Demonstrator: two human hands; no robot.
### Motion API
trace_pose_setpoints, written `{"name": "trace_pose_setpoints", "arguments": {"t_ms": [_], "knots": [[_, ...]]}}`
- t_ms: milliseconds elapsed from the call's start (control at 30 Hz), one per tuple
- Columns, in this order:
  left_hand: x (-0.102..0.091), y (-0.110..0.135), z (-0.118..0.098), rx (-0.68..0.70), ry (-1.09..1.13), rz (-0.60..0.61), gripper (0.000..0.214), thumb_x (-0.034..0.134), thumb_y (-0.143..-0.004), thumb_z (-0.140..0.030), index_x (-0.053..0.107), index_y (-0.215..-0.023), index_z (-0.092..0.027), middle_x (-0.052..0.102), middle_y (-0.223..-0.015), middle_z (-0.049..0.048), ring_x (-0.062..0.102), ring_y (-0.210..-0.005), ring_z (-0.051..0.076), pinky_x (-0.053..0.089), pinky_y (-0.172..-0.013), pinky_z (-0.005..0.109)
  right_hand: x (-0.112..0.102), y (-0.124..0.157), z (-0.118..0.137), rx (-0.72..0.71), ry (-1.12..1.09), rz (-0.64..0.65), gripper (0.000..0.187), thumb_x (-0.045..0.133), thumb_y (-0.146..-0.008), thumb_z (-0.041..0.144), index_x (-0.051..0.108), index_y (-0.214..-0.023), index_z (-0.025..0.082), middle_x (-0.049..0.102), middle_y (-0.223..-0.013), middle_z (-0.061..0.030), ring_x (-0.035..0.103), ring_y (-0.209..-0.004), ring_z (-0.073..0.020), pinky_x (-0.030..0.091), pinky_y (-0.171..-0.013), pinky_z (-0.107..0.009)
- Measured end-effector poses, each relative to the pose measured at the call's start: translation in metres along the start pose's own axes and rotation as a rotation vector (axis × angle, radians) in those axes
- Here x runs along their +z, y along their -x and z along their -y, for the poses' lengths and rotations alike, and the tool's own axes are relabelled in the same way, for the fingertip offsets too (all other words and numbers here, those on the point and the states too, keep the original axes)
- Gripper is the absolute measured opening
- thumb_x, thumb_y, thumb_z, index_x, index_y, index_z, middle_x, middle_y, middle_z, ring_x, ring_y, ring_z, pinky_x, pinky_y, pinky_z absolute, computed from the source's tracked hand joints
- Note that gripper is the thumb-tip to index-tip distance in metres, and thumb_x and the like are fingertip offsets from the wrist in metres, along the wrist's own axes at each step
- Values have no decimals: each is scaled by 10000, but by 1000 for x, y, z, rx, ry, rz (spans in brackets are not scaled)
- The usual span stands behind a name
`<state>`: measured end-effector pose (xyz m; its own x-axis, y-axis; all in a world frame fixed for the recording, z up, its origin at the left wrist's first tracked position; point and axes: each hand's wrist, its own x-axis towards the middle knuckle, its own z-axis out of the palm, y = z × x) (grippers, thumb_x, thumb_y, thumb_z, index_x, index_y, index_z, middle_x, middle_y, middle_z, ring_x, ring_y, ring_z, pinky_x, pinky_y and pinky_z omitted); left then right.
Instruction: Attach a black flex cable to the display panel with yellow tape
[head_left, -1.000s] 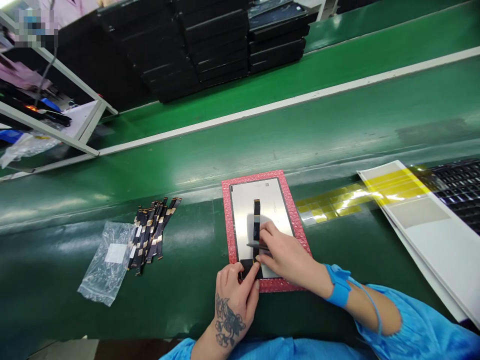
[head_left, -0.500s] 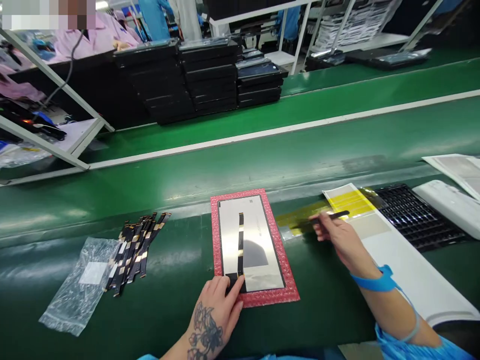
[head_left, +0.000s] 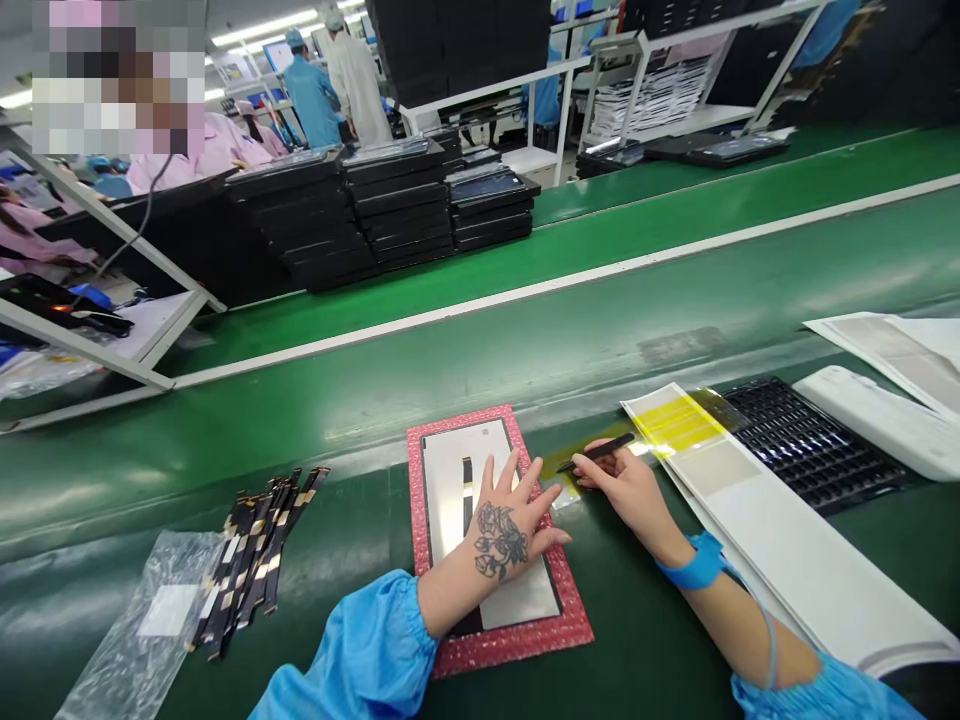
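A grey panel with a dark flex strip lies on a pink bubble-wrap mat on the green belt. My left hand, tattooed, is open with fingers spread over the panel's right side, reaching towards the yellow tape strips. My right hand is closed round black tweezers, whose tips rest at the yellow tape just right of the mat. A blue wrist strap with a cord sits on my right wrist.
A pile of dark flex strips and a clear plastic bag lie at the left. White sheets with yellow tape, a black tray and a white tray sit at the right. Stacked black trays and people stand behind.
My left hand left the panel's near edge and now reaches across it with fingers spread. My right hand carried the tweezers to the yellow tape, then drew them left. The camera tilted up.
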<state>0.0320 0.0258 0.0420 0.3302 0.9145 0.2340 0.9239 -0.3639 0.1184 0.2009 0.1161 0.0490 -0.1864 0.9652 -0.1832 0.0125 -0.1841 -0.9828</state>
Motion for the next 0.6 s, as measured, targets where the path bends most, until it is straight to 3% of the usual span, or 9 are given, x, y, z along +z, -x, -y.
{"name": "trace_pose_setpoints", "arguments": {"t_ms": [300, 600], "knots": [[5, 3, 4, 30, -8, 18, 570, 437, -843, -641, 529, -1286, -295, 468, -1386, 105, 371, -1290, 397, 338, -978, 661, 0, -2, -6, -17, 129, 13, 602, 735, -554, 706, 571, -777, 171, 651, -655, -51, 644, -631, -223, 548, -570, -326], [3, 3, 4, 20, 10, 7, 546, 493, -834, -614, 537, -1271, -289, 479, -1377, 102, 396, -1275, 396, 345, -982, 662, 3, 0, 6, 114, -48, 27, 589, 831, -464, 615, 570, -731, 160, 631, -617, -23, 629, -588, -177, 528, -536, -258]]}}
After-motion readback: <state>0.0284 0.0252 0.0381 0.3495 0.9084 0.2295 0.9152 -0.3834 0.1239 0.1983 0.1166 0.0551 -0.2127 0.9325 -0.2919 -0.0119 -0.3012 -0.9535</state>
